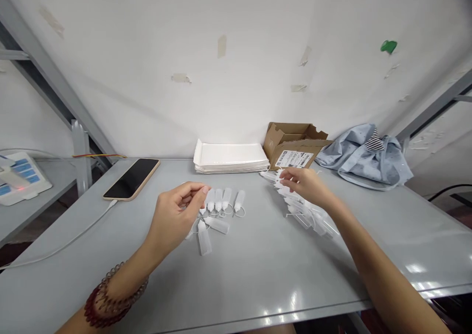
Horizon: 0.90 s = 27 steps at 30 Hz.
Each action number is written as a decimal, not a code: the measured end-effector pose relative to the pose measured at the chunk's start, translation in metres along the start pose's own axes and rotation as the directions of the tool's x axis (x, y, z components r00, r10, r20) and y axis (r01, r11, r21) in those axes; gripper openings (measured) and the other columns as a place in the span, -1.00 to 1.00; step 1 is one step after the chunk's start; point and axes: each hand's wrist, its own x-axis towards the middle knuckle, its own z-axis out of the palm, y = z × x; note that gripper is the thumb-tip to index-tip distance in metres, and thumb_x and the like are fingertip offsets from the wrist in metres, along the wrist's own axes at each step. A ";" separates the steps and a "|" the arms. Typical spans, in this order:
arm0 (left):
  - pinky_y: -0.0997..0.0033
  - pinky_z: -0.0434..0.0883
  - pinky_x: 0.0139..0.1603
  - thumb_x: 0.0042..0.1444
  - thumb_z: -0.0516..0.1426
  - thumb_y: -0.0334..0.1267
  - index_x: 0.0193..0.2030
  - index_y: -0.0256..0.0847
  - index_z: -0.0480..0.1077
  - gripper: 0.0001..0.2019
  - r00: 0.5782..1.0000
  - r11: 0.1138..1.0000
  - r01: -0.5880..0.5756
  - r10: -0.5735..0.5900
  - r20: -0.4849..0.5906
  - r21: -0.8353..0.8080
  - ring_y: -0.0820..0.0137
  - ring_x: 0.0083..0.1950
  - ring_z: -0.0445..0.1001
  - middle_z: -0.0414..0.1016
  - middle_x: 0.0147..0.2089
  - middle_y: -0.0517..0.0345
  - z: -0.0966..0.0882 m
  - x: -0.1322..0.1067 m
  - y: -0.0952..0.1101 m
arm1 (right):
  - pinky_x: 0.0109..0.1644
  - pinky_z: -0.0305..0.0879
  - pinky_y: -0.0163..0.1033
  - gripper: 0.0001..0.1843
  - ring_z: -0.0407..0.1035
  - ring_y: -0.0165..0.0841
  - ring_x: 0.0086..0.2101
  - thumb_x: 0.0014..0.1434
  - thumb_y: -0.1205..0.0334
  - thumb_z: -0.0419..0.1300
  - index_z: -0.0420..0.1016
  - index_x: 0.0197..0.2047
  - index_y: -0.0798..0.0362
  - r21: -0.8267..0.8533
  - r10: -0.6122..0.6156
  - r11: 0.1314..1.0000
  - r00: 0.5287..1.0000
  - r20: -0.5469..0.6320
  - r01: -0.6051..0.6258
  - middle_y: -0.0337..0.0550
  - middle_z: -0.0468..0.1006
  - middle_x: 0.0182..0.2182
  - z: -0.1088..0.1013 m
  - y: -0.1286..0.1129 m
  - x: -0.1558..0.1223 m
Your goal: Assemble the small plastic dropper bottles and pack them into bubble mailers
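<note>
Small translucent bottles (224, 200) being sorted on a grey table (258, 275), as seen on my remote feed.

Four bottles stand in a neat row mid-table, each with a ring at its neck, and a few loose bottles (204, 240) lie on their sides just in front. The left hand (177, 216) hovers at the row's left end with thumb pinched to forefinger; I cannot tell if anything sits between them. The right hand (304, 184) reaches into a heap of white pieces (306, 216), fingers bent down among them, and I cannot tell if they grip one. By my reading the work is at an early stage: a short row set out, the larger heap untouched. Behind lie a cardboard box (291, 145), a stack of white sheets (230, 157), a phone (132, 178) on its cable and a blue garment (365, 159).
</note>
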 end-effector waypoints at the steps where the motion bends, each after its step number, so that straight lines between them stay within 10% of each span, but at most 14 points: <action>1: 0.57 0.19 -0.58 0.12 0.12 -0.13 -0.37 -0.20 0.47 -0.80 1.000 1.000 0.001 -0.001 -0.001 0.010 0.55 -0.57 0.23 0.31 -0.57 0.30 0.000 0.000 -0.001 | -0.36 0.21 -0.27 -0.94 0.34 -0.39 -0.53 0.05 0.30 0.14 0.42 -0.42 0.06 -0.039 0.006 0.999 1.000 0.004 -0.005 -0.23 0.50 -0.50 -0.008 0.009 -0.001; 19: 0.54 0.17 -0.59 0.12 0.11 -0.13 -0.39 -0.16 0.47 -0.80 0.996 0.995 -0.029 0.020 0.083 0.100 0.52 -0.56 0.24 0.31 -0.57 0.30 0.008 0.000 -0.008 | -0.39 0.16 -0.24 -0.90 0.44 -0.14 -0.31 0.13 0.34 0.17 0.50 -0.39 0.14 -0.624 0.048 0.781 0.991 0.125 0.041 0.04 0.54 -0.36 0.015 -0.008 -0.022; 23: 0.53 0.18 -0.58 0.12 0.11 -0.14 -0.40 -0.16 0.46 -0.81 0.995 0.994 -0.041 0.031 0.091 0.104 0.51 -0.55 0.25 0.32 -0.57 0.28 0.009 -0.001 -0.008 | -0.31 0.20 -0.23 -0.87 0.42 -0.17 -0.23 0.19 0.31 0.13 0.49 -0.23 0.13 -0.588 -0.021 0.803 0.991 0.135 0.097 0.03 0.54 -0.26 0.019 -0.011 -0.025; 27: 0.53 0.23 -0.55 0.12 0.11 -0.11 -0.36 -0.17 0.46 -0.79 0.991 0.997 0.003 -0.013 0.131 0.072 0.49 -0.52 0.29 0.35 -0.53 0.27 0.009 -0.001 -0.007 | -0.30 0.21 -0.29 -0.76 0.36 -0.35 -0.36 0.23 0.14 0.11 0.46 -0.11 0.08 -0.157 -0.200 0.964 0.974 0.106 0.215 -0.14 0.53 -0.34 0.019 -0.021 -0.031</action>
